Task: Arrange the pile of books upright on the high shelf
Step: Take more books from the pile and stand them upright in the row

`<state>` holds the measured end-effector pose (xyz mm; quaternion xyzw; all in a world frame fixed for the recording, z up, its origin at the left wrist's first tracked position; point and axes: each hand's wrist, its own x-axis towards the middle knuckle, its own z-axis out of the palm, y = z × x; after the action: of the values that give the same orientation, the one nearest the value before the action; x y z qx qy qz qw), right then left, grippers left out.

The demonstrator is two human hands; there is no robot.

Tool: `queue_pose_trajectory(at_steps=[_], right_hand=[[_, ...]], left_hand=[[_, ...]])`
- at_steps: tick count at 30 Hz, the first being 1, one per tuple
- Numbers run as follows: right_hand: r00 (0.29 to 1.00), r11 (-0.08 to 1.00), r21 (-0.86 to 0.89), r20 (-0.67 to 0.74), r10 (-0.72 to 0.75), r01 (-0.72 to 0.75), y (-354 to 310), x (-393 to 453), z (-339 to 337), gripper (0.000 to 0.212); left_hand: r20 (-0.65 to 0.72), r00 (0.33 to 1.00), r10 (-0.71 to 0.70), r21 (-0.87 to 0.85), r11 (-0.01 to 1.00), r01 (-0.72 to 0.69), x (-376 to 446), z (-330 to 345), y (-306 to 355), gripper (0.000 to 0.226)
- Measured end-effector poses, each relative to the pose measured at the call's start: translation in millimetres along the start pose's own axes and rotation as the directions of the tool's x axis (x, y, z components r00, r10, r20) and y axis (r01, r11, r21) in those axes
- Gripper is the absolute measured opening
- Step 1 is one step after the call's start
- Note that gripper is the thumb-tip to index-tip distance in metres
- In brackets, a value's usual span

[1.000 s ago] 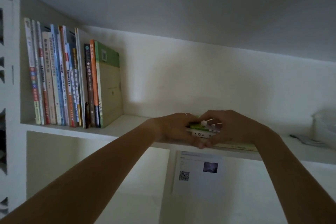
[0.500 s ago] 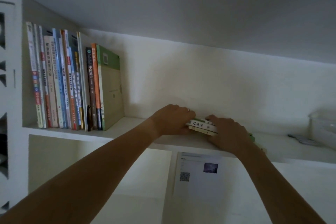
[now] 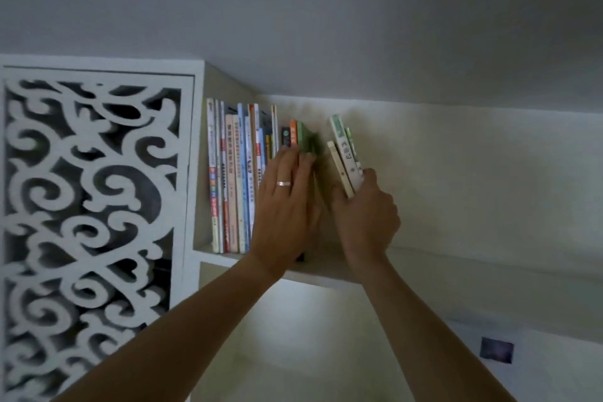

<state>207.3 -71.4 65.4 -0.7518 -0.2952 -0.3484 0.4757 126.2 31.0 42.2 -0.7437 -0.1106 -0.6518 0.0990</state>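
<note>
Half a second earlier a small stack of thin books was lying flat on the white high shelf (image 3: pixel 326 269), with a hand at each end of it. Now those books are seen raised on end: a small bundle of thin pale books with cream and green spines (image 3: pixel 345 158) is gripped at its lower end by the right hand (image 3: pixel 365 215), whose fingers (image 3: pixel 370 177) are wrapped closed around it. The bundle is tilted, its top leaning to the left of those fingers, and a gap is left between it and the standing books. Whether its lower edge is touching the shelf cannot be told, since it is hidden behind the hand.

The left hand (image 3: pixel 284 206) has been moved from the stack to the row of upright books with white, blue, red and orange spines (image 3: pixel 241 179). Its fingers (image 3: pixel 288 160) are held straight and close together, laid flat against the green-covered book (image 3: pixel 306 142) at the right end of the row; nothing is clasped by them. A silver ring (image 3: pixel 283 183) is worn on one finger. The green cover beside the fingertips is blurred.

The view has also shifted: a white carved fretwork panel (image 3: pixel 94 206), barely visible at the edge before, is now filling the left side, beyond the row of books from the fingers.
</note>
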Motion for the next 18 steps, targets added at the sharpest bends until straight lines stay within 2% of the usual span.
queue_pose_trajectory(at_steps=[2,4,8,10,11,13,15,16,18], right_hand=[[0.995,0.989,0.119,-0.025,0.096,-0.092,-22.0,0.6,19.2,0.041],[0.995,0.976,0.198,0.004,0.096,-0.095,-33.2,0.2,38.5,0.046],[0.987,0.922,0.386,0.139,-0.079,0.020,-24.0,1.8,55.0,0.066],[0.938,0.850,0.523,0.262,-0.228,0.060,-5.1,3.2,48.3,0.078],[0.890,0.834,0.548,0.348,-0.293,0.061,7.8,4.0,44.0,0.089],[0.787,0.870,0.491,0.519,-0.333,0.044,34.7,7.9,33.7,0.119],[0.722,0.928,0.373,0.644,-0.253,-0.008,48.1,8.9,22.0,0.133],[0.706,0.944,0.329,0.674,-0.217,-0.024,48.6,7.4,18.3,0.133],[0.748,0.966,0.255,0.636,-0.191,0.029,42.6,2.3,18.4,0.128]], left_hand=[[0.028,1.000,-0.004,0.034,0.999,0.003,-7.2,-3.4,-28.4,0.056],[0.076,0.994,0.079,0.054,0.995,-0.083,-15.0,-3.9,-50.0,0.063],[0.074,0.988,0.135,0.065,0.988,-0.140,-20.4,4.0,-64.1,0.061],[0.042,0.992,0.119,0.086,0.989,-0.122,-19.3,10.6,-60.8,0.059],[0.019,0.994,0.106,0.086,0.990,-0.108,-18.4,14.0,-58.5,0.059],[-0.037,0.997,0.067,0.039,0.997,-0.066,-15.9,19.1,-54.0,0.058],[-0.077,0.996,0.040,0.000,0.999,-0.040,-14.7,22.1,-52.3,0.057],[-0.086,0.996,0.040,0.000,0.999,-0.041,-14.6,23.0,-52.4,0.057],[-0.087,0.995,0.054,0.011,0.999,-0.054,-15.0,23.7,-53.6,0.057]])
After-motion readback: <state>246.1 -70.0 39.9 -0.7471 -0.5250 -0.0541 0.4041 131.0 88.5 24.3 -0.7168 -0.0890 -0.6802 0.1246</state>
